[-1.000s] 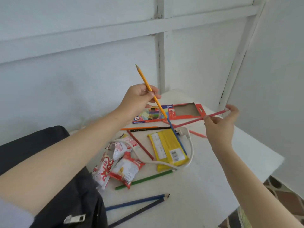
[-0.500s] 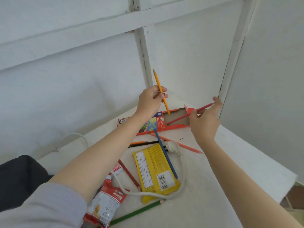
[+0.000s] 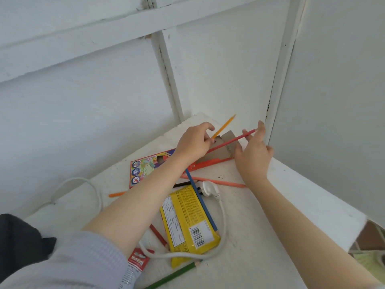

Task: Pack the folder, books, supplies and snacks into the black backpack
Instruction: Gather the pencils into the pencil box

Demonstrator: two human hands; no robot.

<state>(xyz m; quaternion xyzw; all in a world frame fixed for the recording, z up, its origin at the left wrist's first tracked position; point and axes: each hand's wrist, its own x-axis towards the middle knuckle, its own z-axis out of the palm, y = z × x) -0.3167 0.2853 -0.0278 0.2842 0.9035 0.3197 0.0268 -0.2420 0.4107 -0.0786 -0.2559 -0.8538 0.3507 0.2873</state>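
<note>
Your left hand [image 3: 193, 146] curls round a yellow pencil [image 3: 225, 126], its point slanting up toward the wall corner. Your right hand [image 3: 253, 157] pinches a red pencil [image 3: 229, 142] by its far end at the fingertips. The shaft runs down and left across the brown cardboard flap of the open pencil box [image 3: 150, 170], which lies flat at the back of the white bench [image 3: 302, 197]. Both hands hang over that box.

Nearer you, a yellow snack pack [image 3: 185, 224] lies with a blue pencil [image 3: 205, 207] across it and a white cable [image 3: 224, 222] looped round it. The cable's plug [image 3: 209, 188] is just beside the pack's top edge. A salmon pencil [image 3: 216, 181], an orange pencil [image 3: 116, 194] and a green pencil [image 3: 177, 275] lie loose on the bench. A red-and-white snack packet [image 3: 135, 265] shows below your left sleeve [image 3: 68, 265]. The black backpack [image 3: 18, 240] sits at the lower left, beside that sleeve.
</note>
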